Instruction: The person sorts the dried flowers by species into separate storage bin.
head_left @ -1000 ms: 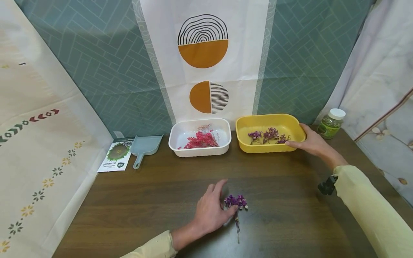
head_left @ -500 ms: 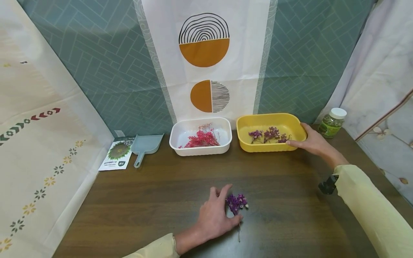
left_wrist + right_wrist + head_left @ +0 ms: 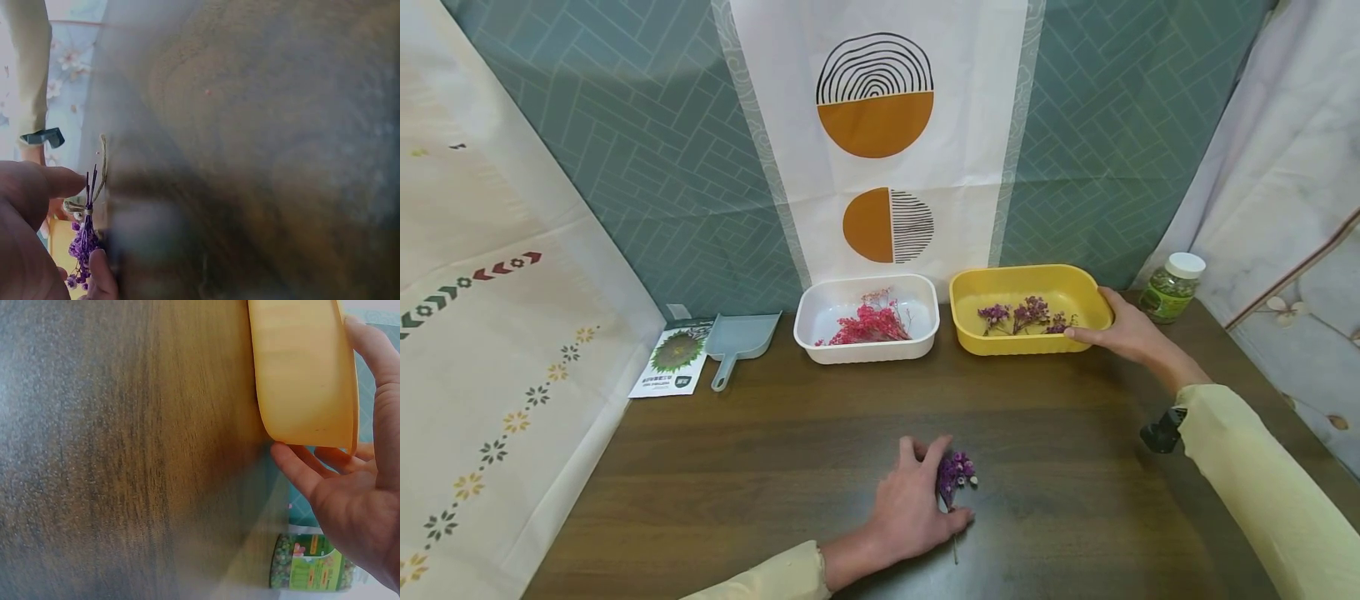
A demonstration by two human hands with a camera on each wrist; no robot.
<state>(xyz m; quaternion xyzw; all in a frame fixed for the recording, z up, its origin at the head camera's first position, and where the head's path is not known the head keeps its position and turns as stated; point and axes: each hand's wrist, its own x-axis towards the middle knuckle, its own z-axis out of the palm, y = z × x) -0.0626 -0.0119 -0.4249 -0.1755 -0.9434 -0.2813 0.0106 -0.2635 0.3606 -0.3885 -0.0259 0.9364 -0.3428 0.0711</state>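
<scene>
A small bunch of dried purple flowers lies on the table, stems toward the front edge. My left hand is beside it, thumb near the stems and fingers spread by the blooms. In the left wrist view, twine is tied round the stems; whether the fingertips press the bunch is unclear. My right hand holds the right end of the yellow plastic basin, thumb over its front rim and fingers against the end wall. Several purple flower sprigs lie in that basin.
A white basin with pink-red dried flowers stands left of the yellow one. Farther left are a grey-blue dustpan and a sunflower seed packet. A white-lidded jar stands at the back right.
My left hand has shifted right and slightly toward the front, its thumb moving from the blooms down to the stems. The flower bunch and my right hand have stayed nearly in place.
</scene>
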